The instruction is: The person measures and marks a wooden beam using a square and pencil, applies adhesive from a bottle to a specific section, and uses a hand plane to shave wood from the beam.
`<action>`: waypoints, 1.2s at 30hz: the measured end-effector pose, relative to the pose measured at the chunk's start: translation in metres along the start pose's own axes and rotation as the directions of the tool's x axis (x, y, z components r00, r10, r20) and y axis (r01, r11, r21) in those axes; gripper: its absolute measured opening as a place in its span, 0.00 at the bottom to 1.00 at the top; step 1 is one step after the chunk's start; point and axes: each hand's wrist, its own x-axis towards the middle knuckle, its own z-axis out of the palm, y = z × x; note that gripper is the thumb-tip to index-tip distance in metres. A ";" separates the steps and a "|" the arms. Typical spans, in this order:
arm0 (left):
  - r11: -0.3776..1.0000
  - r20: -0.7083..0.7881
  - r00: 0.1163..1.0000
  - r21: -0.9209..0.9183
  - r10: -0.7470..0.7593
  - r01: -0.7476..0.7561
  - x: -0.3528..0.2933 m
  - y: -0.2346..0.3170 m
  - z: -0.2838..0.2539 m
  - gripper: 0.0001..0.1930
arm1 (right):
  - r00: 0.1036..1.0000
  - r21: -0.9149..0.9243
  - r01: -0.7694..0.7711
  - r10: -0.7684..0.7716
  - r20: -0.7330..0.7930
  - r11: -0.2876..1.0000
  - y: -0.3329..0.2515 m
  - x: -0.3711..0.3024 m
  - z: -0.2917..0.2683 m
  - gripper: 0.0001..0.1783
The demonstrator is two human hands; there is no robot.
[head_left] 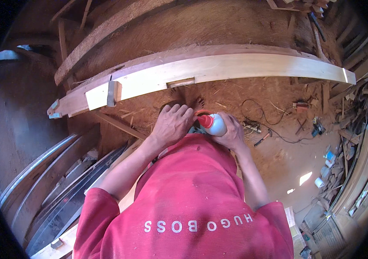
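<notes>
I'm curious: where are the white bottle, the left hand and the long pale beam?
White bottle (217,125): head view, on its rounded white body.
Left hand (172,122): head view, on the back of the hand.
Long pale beam (223,69): head view, on its brightly lit face.

White bottle (218,124), red cap (204,121)
The shirt (190,172) is red with white lettering (192,226), the beam (244,66) pale cream.

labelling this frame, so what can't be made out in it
All in the head view:
White bottle: contents hidden by its wall.
Right hand: some fingers hidden behind the bottle.
Left hand: fingertips, and anything under them, hidden by its knuckles.
Small scattered items at right: too small to identify.
</notes>
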 end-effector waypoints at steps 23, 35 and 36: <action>0.978 -0.064 0.990 -0.179 -0.124 0.111 -0.021 -0.053 -0.015 0.14 | 0.959 -0.234 0.078 -0.009 0.283 0.969 -0.022 0.033 0.016 0.47; 0.488 0.070 0.659 -0.616 -0.749 0.619 -0.143 -0.099 0.116 0.22 | 0.928 -0.291 -0.161 0.245 0.280 0.943 -0.033 0.103 0.074 0.43; 0.450 0.059 0.603 -0.608 -0.796 0.654 -0.160 -0.108 0.134 0.24 | 0.928 -0.292 -0.159 0.243 0.282 0.943 -0.038 0.106 0.076 0.43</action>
